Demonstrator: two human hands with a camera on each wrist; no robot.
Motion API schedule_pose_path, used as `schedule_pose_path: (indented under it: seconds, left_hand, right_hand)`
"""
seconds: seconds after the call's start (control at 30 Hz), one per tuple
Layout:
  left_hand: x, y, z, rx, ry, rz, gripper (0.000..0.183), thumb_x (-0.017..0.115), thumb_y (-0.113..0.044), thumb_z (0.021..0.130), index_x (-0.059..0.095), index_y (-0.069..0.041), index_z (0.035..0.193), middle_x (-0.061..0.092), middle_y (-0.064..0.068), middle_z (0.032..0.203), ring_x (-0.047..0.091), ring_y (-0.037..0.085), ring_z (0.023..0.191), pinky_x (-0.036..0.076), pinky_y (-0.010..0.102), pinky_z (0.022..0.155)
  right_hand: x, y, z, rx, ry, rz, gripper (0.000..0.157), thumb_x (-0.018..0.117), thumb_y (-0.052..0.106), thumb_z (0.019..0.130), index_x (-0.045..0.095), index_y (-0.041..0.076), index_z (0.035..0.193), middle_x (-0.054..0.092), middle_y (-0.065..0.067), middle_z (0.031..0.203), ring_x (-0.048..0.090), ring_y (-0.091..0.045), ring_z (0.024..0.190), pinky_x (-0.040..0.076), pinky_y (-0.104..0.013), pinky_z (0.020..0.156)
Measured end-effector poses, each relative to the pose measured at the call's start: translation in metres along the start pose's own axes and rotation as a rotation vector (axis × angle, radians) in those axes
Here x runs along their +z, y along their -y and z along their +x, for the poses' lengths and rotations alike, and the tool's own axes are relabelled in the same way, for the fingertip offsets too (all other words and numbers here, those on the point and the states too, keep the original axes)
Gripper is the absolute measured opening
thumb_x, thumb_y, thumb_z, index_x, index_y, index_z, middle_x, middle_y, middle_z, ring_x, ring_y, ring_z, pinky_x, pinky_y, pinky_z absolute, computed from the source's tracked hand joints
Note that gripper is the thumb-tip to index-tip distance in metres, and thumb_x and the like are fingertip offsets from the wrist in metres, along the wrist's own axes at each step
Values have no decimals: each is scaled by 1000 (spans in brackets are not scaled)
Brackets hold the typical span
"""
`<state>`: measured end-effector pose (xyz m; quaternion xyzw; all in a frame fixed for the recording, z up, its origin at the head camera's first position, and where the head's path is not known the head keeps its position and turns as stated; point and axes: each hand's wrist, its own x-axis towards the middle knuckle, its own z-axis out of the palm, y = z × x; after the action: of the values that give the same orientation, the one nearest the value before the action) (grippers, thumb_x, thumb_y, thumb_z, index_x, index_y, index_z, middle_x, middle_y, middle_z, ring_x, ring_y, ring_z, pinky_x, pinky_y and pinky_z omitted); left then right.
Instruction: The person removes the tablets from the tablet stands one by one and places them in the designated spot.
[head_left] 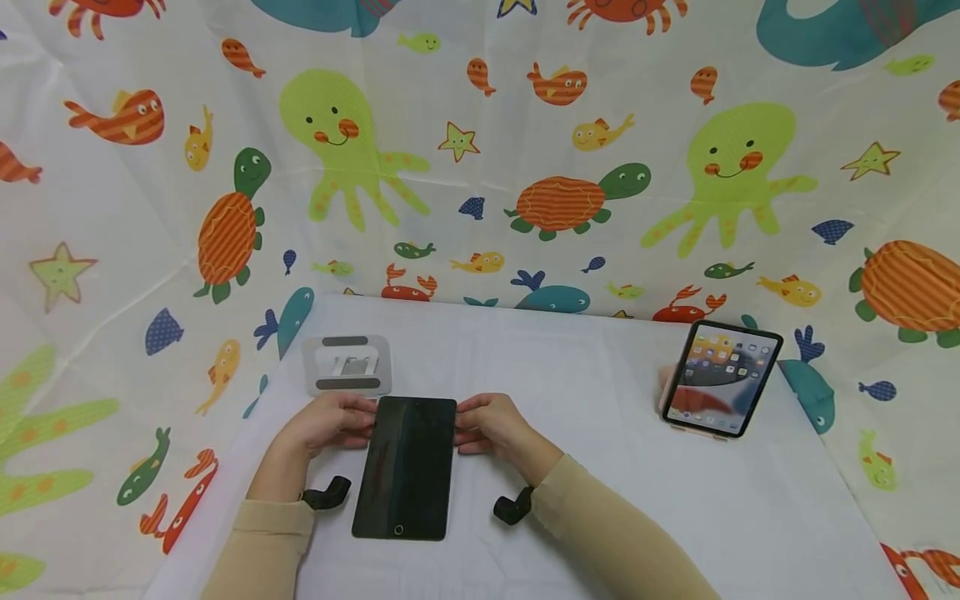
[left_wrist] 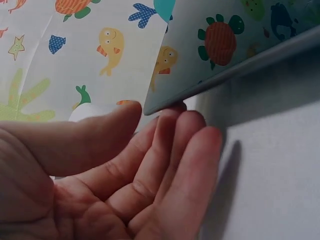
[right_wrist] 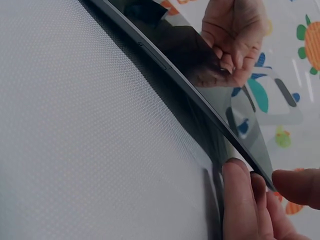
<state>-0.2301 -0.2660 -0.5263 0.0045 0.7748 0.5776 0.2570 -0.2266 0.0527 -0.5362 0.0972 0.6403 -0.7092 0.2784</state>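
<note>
A black tablet (head_left: 405,475) with a dark screen is held between both hands near its far corners, its far end raised off the white cloth. On its left edge, my left hand (head_left: 337,421) pinches it; in the left wrist view the thumb and fingers (left_wrist: 172,115) meet at the tablet's corner. My right hand (head_left: 498,429) grips the opposite edge. The right wrist view shows the fingers (right_wrist: 237,200) under the tablet (right_wrist: 210,112) and the thumb on its upper side. Reflections of the patterned curtain and of a hand show in the glass.
Just beyond the left hand lies a flat light-grey stand (head_left: 311,367) with dark pads. A second tablet (head_left: 723,379), its screen lit, leans on a pinkish stand (head_left: 666,387) at the right. Behind the white-covered table (head_left: 570,383) hangs a sea-animal curtain (head_left: 420,92).
</note>
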Motion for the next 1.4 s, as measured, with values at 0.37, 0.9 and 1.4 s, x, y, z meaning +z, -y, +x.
schedule_pose_path:
  seconds: [0.37, 0.9, 1.4]
  left_hand:
    - [-3, 2, 0, -9, 4, -18, 39, 64, -5, 104, 60, 16, 136, 78, 13, 102, 76, 18, 86, 69, 34, 81]
    - [-3, 0, -2, -81, -36, -71, 37, 60, -4, 106, 60, 16, 136, 80, 17, 107, 81, 23, 90, 69, 37, 83]
    - [-3, 1, -3, -41, -75, -36, 43, 62, -16, 108, 59, 11, 141, 79, 19, 120, 80, 22, 94, 69, 39, 82]
  right_hand:
    - [-2, 1, -2, 24, -32, -30, 23, 72, -3, 94, 69, -3, 117, 81, -13, 93, 77, -18, 68, 67, -33, 62]
    - [-9, 3, -9, 44, -6, -34, 29, 73, 4, 97, 69, -4, 125, 82, -18, 109, 79, -20, 71, 69, -37, 68]
    - [-23, -6, -13, 34, 64, -13, 40, 73, 10, 99, 68, 0, 137, 80, -14, 122, 83, -24, 89, 70, -41, 77]
